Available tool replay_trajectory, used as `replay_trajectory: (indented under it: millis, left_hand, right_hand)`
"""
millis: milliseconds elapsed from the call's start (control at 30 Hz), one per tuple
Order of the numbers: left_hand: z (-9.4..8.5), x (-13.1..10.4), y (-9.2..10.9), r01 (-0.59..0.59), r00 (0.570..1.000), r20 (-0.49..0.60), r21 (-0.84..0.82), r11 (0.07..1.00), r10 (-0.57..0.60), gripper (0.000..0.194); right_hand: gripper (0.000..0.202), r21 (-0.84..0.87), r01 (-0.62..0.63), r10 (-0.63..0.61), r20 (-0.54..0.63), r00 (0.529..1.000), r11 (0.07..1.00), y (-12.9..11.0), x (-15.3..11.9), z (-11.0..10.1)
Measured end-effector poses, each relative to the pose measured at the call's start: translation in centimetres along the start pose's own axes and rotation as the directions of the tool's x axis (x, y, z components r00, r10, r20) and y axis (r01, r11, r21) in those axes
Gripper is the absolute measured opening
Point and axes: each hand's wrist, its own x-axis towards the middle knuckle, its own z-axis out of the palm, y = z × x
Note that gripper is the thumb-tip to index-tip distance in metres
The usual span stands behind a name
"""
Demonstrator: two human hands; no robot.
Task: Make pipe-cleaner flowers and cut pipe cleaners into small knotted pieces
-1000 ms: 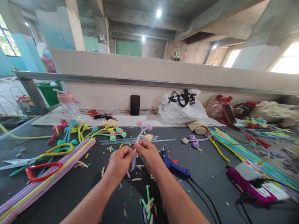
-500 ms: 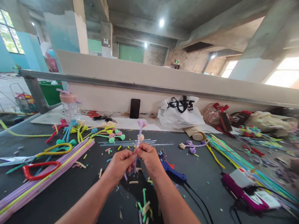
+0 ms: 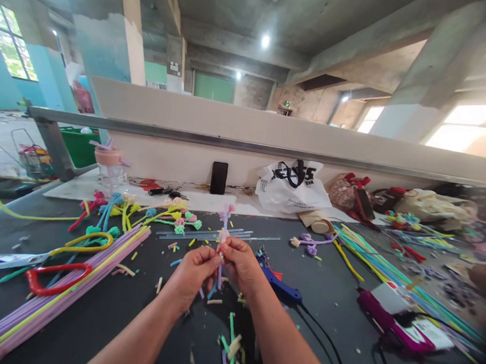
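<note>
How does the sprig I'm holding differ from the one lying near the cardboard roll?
The held sprig stands upright, pinched by the left hand and right hand; the lying sprig rests on the table. The held sprig's top looks pinkish; the lying sprig's tufts are purple and cream. Both have purple stems.

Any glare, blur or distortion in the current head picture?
Head view: bright window at right blown out, ceiling light haloed. Head view: pillar at right leans, probably wide-angle distortion; clutter at the far right edge smeared. Head view: left hand and right hand fairly sharp.
</note>
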Motion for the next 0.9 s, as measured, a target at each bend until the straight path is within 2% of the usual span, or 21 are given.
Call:
replay_trajectory:
  millis: [67,133,200,267,333,400,467,533,600,667,767,833,900]
  left_hand:
    - [-0.5,0.4,-0.2,-0.039,0.987,-0.143,0.259,0.965,0.078,0.027]
    - [-1.0,0.7,-0.6,-0.074,0.952,-0.214,0.535,0.842,0.22,0.024]
    - [-1.4,0.7,-1.0,-0.126,0.905,-0.186,0.742,0.658,0.384,0.022]
    - [-1.5,0.7,-1.4,-0.166,0.867,-0.121,0.844,0.51,0.482,0.022]
    - [-1.5,0.6,-1.6,-0.173,0.866,-0.101,0.859,0.483,0.489,0.022]
    - [-1.5,0.7,-1.6,-0.144,0.904,-0.127,0.808,0.572,0.407,0.022]
    - [-1.4,0.9,-1.5,-0.086,0.952,-0.161,0.675,0.733,0.259,0.023]
    - [-1.3,1.0,-1.2,-0.036,0.982,-0.147,0.453,0.891,0.115,0.026]
    - [-1.1,0.8,-0.8,-0.004,0.996,-0.091,0.195,0.981,0.022,0.028]
    - [-0.8,0.5,-0.4,0.038,0.999,-0.033,-0.021,0.999,-0.039,0.029]
    - [-0.3,-0.1,-0.1,0.102,0.995,0.038,-0.212,0.972,-0.096,0.027]
    - [-0.1,-0.3,-0.2,0.122,0.992,0.073,-0.288,0.95,-0.106,0.025]
    - [0.0,-0.2,-0.3,0.126,0.99,0.1,-0.315,0.94,-0.099,0.023]
  right_hand:
    - [0.03,-0.104,0.014,-0.021,-0.063,0.998,0.995,0.3,0.4,-0.1]
    - [0.024,-0.196,0.015,-0.037,-0.108,0.993,0.98,0.5,0.7,-0.1]
    - [0.019,-0.311,0.006,-0.059,-0.163,0.985,0.951,0.6,0.8,0.0]
    - [0.017,-0.412,-0.008,-0.088,-0.213,0.973,0.911,0.6,0.8,0.2]
    - [0.019,-0.484,-0.015,-0.117,-0.241,0.964,0.875,0.4,0.6,0.3]
    - [0.02,-0.525,-0.008,-0.137,-0.237,0.962,0.851,0.2,0.5,0.4]
    - [0.021,-0.536,0.011,-0.146,-0.209,0.967,0.844,-0.1,0.4,0.3]
    - [0.02,-0.521,0.036,-0.143,-0.166,0.976,0.853,-0.5,0.2,0.3]
    - [0.02,-0.487,0.064,-0.135,-0.113,0.984,0.871,-0.7,0.1,0.2]
    - [0.022,-0.359,0.089,-0.113,-0.047,0.992,0.929,-0.8,-0.2,0.3]
    - [0.021,-0.02,0.068,-0.068,0.026,0.997,0.997,-0.6,-0.6,0.5]
    - [0.019,0.162,0.035,-0.042,0.038,0.998,0.986,-0.4,-0.7,0.6]
    - [0.02,0.263,0.014,-0.024,0.037,0.999,0.965,-0.1,-0.8,0.8]
